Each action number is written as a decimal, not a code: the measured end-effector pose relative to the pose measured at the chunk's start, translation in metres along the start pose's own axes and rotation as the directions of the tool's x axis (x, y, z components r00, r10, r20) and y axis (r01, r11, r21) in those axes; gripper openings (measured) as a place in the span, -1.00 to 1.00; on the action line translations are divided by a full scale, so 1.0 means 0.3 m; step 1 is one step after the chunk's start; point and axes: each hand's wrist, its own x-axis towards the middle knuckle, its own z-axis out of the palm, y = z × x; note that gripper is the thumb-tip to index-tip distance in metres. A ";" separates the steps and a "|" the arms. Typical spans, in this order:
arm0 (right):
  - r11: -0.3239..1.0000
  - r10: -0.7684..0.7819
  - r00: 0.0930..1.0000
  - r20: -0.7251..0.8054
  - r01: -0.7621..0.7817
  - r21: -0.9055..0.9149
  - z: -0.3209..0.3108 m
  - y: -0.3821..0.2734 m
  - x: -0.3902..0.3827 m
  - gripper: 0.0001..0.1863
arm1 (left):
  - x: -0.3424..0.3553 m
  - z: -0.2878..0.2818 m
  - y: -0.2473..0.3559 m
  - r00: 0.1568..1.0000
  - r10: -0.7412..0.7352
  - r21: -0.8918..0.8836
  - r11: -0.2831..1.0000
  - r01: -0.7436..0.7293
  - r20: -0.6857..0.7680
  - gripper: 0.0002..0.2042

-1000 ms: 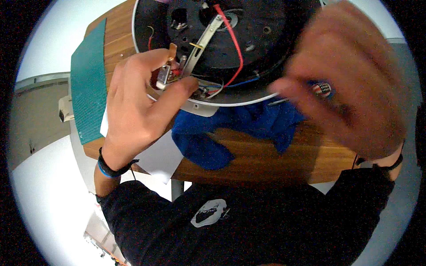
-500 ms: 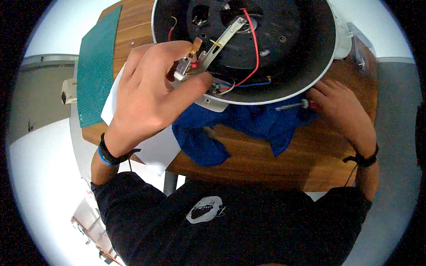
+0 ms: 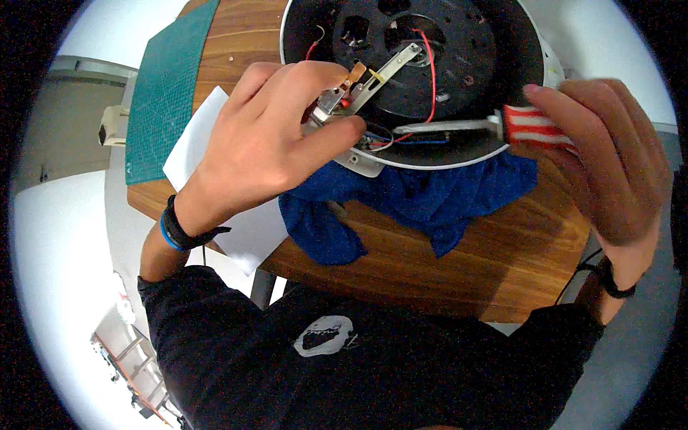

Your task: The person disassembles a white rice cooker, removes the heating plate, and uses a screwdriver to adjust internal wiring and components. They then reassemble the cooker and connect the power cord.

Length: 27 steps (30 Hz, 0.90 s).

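My left hand (image 3: 301, 136) grips a small metal switch assembly (image 3: 332, 100) with a copper-coloured tab at the near-left inside edge of a round black appliance housing (image 3: 516, 43), which has a white rim. A pale metal arm (image 3: 393, 68) runs from that assembly toward the middle, and red (image 3: 433, 86) and blue wires lie inside. My right hand (image 3: 595, 150) is closed on a screwdriver (image 3: 534, 125) with a red-and-white striped handle. Its metal shaft reaches left over the housing toward the wires by my left hand; whether the tip touches anything I cannot tell.
A wooden table (image 3: 444, 279) carries the housing, a crumpled blue cloth (image 3: 408, 201), white paper sheets (image 3: 254, 233) and a green cutting mat (image 3: 165, 93) on the left. A pale object (image 3: 111, 125) sits beyond the table's left edge.
My right hand has gone down beside the housing, taken hold of the screwdriver and lifted it over the housing. My left hand stays on the switch assembly, while the whole view has shifted.
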 end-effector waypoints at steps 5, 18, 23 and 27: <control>0.978 -0.174 0.983 -0.049 0.168 -0.120 0.012 -0.005 0.110 -0.56 | 0.004 -0.016 -0.021 0.996 0.070 0.045 0.996 -0.073 0.053 -0.52; 0.976 -0.215 0.973 -0.081 0.212 -0.050 0.073 0.027 0.144 -0.62 | 0.001 -0.007 -0.023 0.994 0.101 0.033 0.994 -0.102 0.035 -0.59; 0.978 -0.203 0.976 -0.083 0.199 -0.061 0.085 0.029 0.140 -0.62 | -0.002 -0.007 -0.020 0.995 0.098 0.039 0.994 -0.100 0.036 -0.63; 0.978 -0.202 0.975 -0.096 0.197 -0.063 0.091 0.029 0.133 -0.60 | -0.009 -0.006 -0.014 0.997 0.066 0.021 0.998 -0.067 0.040 -0.70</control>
